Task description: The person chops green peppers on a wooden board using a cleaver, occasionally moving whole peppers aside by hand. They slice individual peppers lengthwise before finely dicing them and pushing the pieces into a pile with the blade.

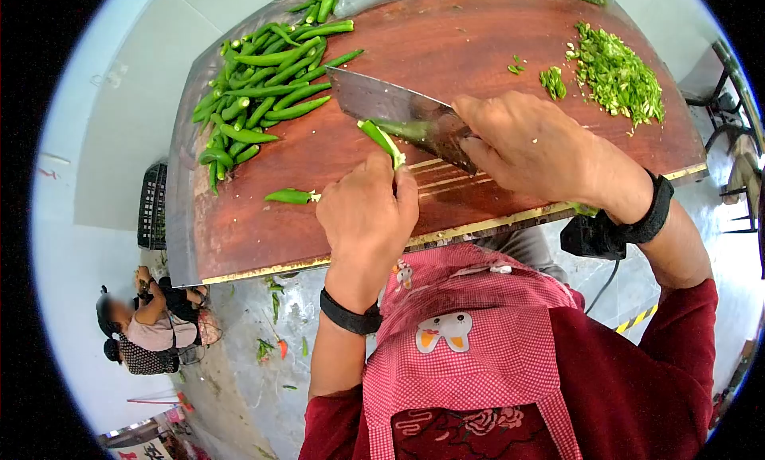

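L hand (366, 213) sits near the front edge of the wooden board (494, 38), fingers curled & pinched tight on one green chili (381, 138). The chili sticks out past the fingertips at a slant, tip pointing up-left, right against the flat of the cleaver (382, 101); can't tell if the edge itself touches it. R hand (534, 145) is just beside the L, a bit farther in on the board, clenched round the cleaver's handle end, w/ the blade running out to the left, tilted, the chili mirrored in the steel. A stray chili (288, 195) lies flat on the board just left of the L hand, pale stem end toward it, not touching. Whole-chili pile (255, 93) fills the far-left part of the board, well apart from both hands. Chopped heap (617, 74) sits at the far-right corner, w/ a smaller clump (552, 82) near it on its left. Black wristband on each wrist, L (349, 317) & R (653, 209). Pink checked apron (470, 356) over dark red sleeves at the bottom of view. Below the board's left side: chili scraps (275, 344) on the floor, another person (147, 328) low down, black crate (153, 205) above them.
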### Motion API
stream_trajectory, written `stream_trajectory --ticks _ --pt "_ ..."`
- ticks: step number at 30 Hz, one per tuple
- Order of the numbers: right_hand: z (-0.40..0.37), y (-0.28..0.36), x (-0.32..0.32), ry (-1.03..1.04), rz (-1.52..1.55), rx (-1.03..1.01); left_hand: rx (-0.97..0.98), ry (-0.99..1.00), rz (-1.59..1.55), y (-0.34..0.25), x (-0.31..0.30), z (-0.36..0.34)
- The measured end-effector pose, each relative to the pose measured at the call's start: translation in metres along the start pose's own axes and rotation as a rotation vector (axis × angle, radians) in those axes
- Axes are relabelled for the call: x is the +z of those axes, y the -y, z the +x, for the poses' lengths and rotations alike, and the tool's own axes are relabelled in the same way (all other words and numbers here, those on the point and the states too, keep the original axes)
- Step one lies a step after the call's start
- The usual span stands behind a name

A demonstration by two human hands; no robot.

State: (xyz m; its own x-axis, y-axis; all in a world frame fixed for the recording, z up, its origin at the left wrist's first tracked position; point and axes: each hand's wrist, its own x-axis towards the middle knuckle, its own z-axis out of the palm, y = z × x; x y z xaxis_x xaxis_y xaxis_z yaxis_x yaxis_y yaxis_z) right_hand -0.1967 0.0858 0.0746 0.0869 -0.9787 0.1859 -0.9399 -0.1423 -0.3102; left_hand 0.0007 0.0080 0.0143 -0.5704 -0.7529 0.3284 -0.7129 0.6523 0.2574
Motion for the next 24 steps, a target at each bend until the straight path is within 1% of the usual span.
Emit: stream_trajectory --ticks 2,5,6,8,11,12,15,16,17,19,20,21,23,24 --pt "-0.001 -0.001 0.000 -0.020 -0.022 -0.023 -0.013 0.010 -0.043 0.001 0.000 -0.001" --pt "-0.001 -0.001 -0.001 -0.026 -0.037 -0.028 -0.003 0.024 -0.003 0.006 -0.004 -0.002" --pt "-0.002 -0.001 -0.002 -0.016 -0.048 -0.012 -0.002 0.024 -0.002 0.008 -0.007 -0.002" --pt "-0.003 -0.001 -0.002 -0.007 -0.057 0.007 -0.070 0.076 0.027 0.013 -0.017 -0.003" --pt "-0.003 -0.002 -0.001 -0.026 -0.090 -0.019 -0.064 0.061 -0.002 0.024 -0.032 -0.008" --pt "-0.002 -0.002 -0.001 -0.022 -0.097 -0.030 -0.014 -0.028 -0.019 0.028 -0.032 -0.007" --pt "-0.002 0.003 0.000 -0.028 -0.106 -0.055 -0.036 -0.039 -0.009 0.011 -0.029 -0.001" --pt "-0.002 0.003 -0.001 -0.037 -0.114 -0.058 0.029 -0.039 0.042 0.010 -0.022 -0.001" --pt "-0.002 0.003 -0.001 -0.036 -0.118 -0.060 0.027 -0.042 0.040 0.007 -0.019 0.001" --pt "-0.001 0.000 -0.001 -0.033 -0.138 -0.108 0.016 0.035 0.057 0.003 -0.012 0.003" --pt "-0.001 0.000 -0.002 -0.032 -0.137 -0.109 0.071 -0.004 0.070 0.004 -0.007 0.002" --pt "0.001 0.000 -0.003 -0.019 -0.121 -0.105 0.069 -0.005 0.072 0.006 -0.003 0.002" --pt "0.007 0.001 -0.002 -0.006 -0.107 -0.107 0.142 -0.089 -0.029 0.008 0.003 0.004" --pt "0.014 0.005 0.003 0.014 -0.074 -0.106 0.141 -0.091 -0.029 0.008 0.002 0.006"
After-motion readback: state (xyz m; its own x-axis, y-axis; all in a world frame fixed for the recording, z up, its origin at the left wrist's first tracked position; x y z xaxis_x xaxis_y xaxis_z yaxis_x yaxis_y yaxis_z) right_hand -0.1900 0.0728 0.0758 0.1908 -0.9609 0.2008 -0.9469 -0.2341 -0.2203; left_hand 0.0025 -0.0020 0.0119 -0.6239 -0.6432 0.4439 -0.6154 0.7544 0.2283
